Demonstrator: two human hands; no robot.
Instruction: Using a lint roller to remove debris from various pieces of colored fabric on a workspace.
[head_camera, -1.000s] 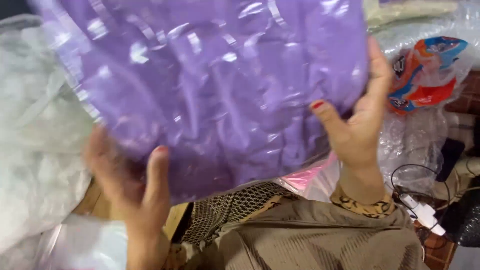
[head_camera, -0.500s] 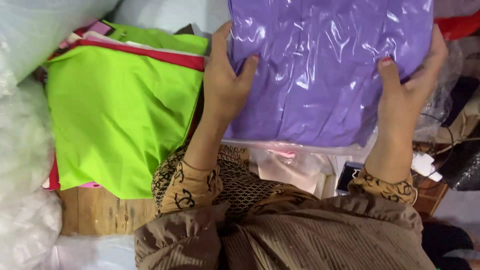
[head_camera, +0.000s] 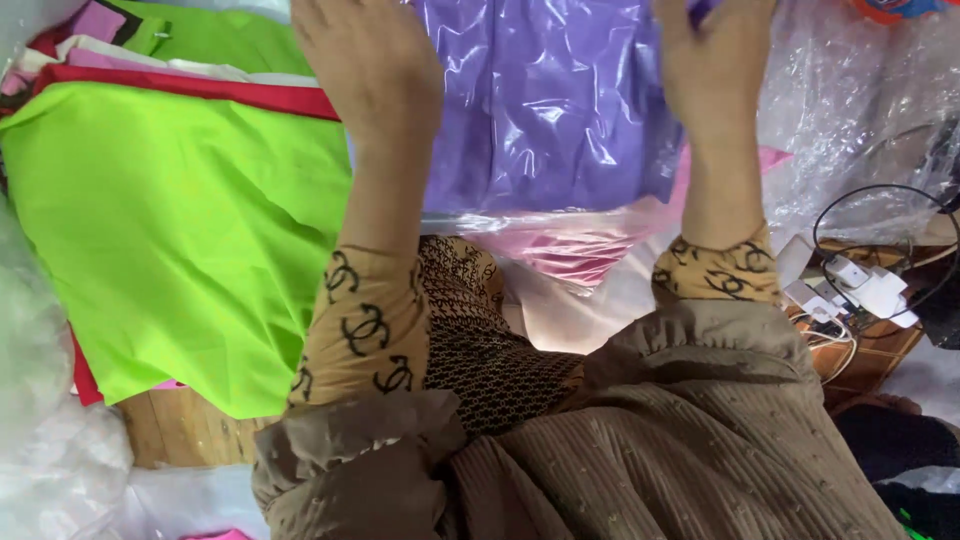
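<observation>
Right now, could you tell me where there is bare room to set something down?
Only a strip of bare wooden tabletop shows, between the green fabric and the clear bags below. Elsewhere it is crowded: both hands press the purple packet, with chargers and cables at right.

Green cloth (head_camera: 180, 230) left – white chargers (head_camera: 865, 290), cables right.

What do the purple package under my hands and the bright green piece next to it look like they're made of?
The purple package looks like folded purple cloth sealed in thin, clear, glossy plastic film: white glare streaks and sharp crinkles run across it. Both hands, left hand and right hand, lie flat on it. The bright green piece looks like smooth, thin woven fabric with a slight sheen and soft creases, perhaps synthetic; no film shows.
</observation>
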